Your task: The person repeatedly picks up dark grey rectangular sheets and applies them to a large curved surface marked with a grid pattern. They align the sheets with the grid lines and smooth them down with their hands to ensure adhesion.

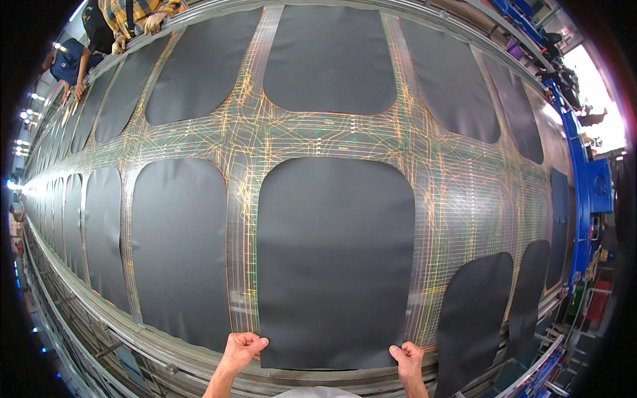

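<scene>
A large dark grey sheet with rounded far corners lies in front of me on a long table marked with orange, green and white lines. My left hand pinches the sheet's near left corner between thumb and fingers. At the near right corner, my right hand grips the same sheet, thumb on top. Its straight near edge reaches the table's front rail. To the left lies a similar sheet, apart from my hand. Right of my right hand, another dark sheet hangs over the front edge.
More dark sheets lie in two rows, including a far one. A metal rail runs along the near edge. Blue machinery stands at the right end. Across the table at far left are a person in a checked shirt and another in dark blue.
</scene>
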Available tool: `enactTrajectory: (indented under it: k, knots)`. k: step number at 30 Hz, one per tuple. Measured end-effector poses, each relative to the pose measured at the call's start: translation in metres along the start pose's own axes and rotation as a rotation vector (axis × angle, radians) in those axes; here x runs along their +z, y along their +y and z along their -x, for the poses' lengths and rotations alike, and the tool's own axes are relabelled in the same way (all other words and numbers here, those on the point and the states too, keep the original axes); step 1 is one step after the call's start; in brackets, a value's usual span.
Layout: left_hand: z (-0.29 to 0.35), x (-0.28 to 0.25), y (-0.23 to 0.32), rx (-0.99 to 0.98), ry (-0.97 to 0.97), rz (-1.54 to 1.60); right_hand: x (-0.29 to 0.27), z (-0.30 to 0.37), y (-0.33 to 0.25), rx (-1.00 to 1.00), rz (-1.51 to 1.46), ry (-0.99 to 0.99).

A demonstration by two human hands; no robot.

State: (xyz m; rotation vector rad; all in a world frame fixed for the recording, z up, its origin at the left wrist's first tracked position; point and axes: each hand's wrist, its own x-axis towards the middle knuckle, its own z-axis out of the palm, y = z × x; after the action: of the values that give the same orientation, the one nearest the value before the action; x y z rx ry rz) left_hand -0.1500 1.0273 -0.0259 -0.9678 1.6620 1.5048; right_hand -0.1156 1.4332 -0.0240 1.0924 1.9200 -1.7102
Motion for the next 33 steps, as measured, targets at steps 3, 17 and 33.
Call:
enactTrajectory:
  k: [3, 17, 33]
  knots:
    - [0.001, 0.0, 0.0, -0.019, 0.009, -0.001, 0.002, 0.0, -0.002, -0.009, -0.027, 0.001]
    - [0.004, 0.002, 0.007, 0.025, -0.014, 0.012, -0.002, -0.007, 0.016, -0.031, 0.002, -0.017]
    - [0.003, 0.003, 0.001, 0.052, -0.039, 0.097, -0.004, -0.006, 0.015, 0.013, -0.162, -0.109]
